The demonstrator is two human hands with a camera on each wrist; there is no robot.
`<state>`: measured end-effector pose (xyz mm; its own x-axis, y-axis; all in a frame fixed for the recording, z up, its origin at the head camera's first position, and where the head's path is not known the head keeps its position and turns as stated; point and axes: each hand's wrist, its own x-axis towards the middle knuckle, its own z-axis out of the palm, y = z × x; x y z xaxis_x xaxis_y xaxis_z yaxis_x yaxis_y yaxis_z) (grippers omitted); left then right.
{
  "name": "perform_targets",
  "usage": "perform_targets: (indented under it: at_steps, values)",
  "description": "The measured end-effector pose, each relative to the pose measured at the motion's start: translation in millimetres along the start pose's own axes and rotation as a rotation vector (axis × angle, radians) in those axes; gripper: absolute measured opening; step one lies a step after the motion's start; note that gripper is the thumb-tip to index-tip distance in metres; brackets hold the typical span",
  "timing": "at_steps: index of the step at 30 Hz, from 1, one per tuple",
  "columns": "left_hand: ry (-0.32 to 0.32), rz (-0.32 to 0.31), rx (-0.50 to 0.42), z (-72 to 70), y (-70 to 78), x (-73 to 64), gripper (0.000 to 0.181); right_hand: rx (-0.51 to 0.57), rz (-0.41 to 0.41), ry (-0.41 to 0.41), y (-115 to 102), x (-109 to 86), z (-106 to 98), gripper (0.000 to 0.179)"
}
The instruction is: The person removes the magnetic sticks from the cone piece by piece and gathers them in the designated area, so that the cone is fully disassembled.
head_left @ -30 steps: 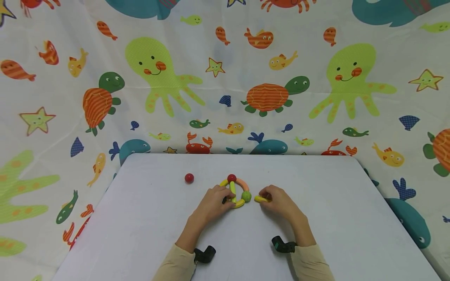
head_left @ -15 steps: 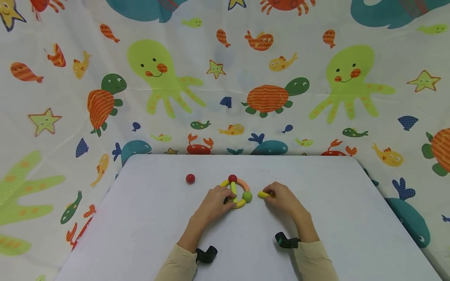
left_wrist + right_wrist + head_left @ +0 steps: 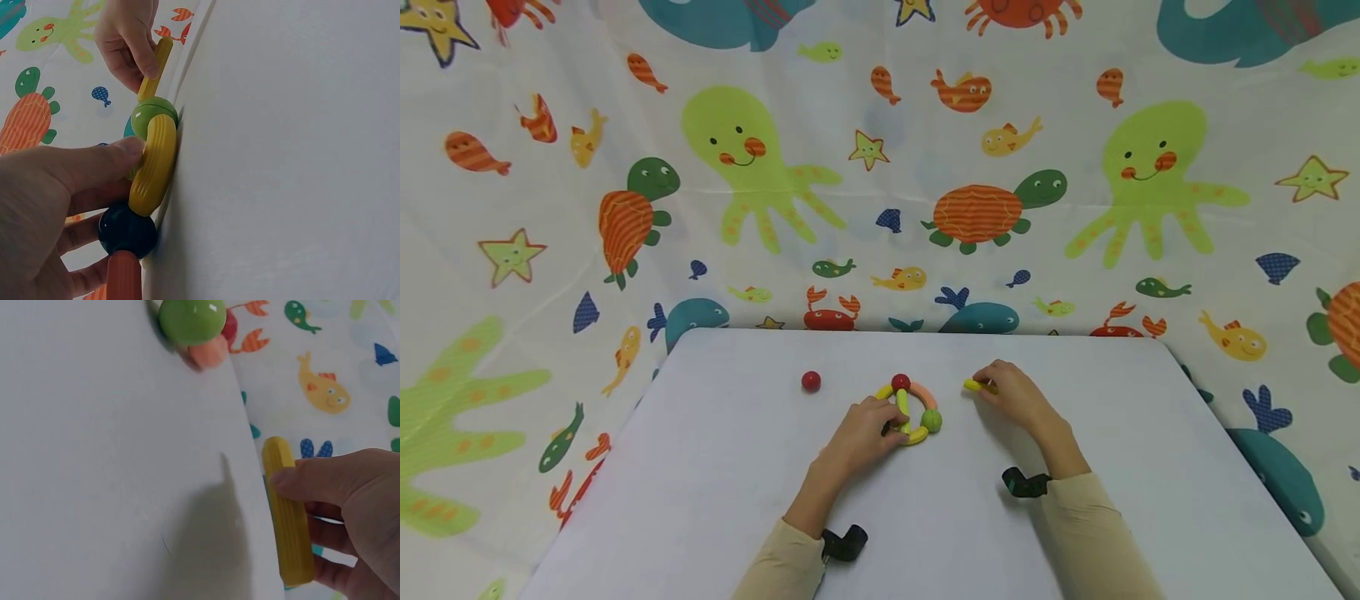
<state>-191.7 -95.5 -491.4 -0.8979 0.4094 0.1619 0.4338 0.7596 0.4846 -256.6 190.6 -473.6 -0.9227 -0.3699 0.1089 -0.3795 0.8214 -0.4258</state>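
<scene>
My left hand (image 3: 867, 433) holds the near-left part of a ring made of toy rods and balls. In the left wrist view its thumb presses a curved yellow rod (image 3: 154, 165), with other fingers behind a dark blue ball (image 3: 128, 231). An orange-red rod (image 3: 125, 275) joins that ball. A green ball (image 3: 931, 420), a curved orange rod (image 3: 924, 397) and a red ball (image 3: 900, 382) form the ring's right and far side; a yellow-green rod (image 3: 902, 402) crosses it. My right hand (image 3: 1017, 396) pinches a separate yellow rod (image 3: 289, 531), right of the ring.
A loose red ball (image 3: 811, 382) lies on the white table (image 3: 715, 483), left of the ring. Behind the table's far edge hangs a cloth (image 3: 842, 192) printed with sea animals. Each wrist wears a black camera (image 3: 846, 543).
My right hand has moved away from me and slightly right, taking the yellow rod farther from the green ball. The left hand keeps its hold on the ring. The head view shifted a little.
</scene>
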Motion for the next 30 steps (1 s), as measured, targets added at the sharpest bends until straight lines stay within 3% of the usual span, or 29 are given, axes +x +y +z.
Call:
perform_targets:
  at_steps: [8,15,30]
  values:
    - [-0.004,0.013,-0.016,-0.9,1.0,0.3,0.023,-0.094,-0.038,0.051,16.0,14.6,-7.2,0.02]
    - [-0.009,-0.004,-0.016,-1.8,0.7,0.1,0.024,-0.154,-0.063,0.045,25.9,22.8,-8.5,0.02]
    - [0.001,0.005,-0.013,-0.2,-0.7,0.8,0.024,-0.194,0.008,0.015,39.4,34.1,-5.8,0.021]
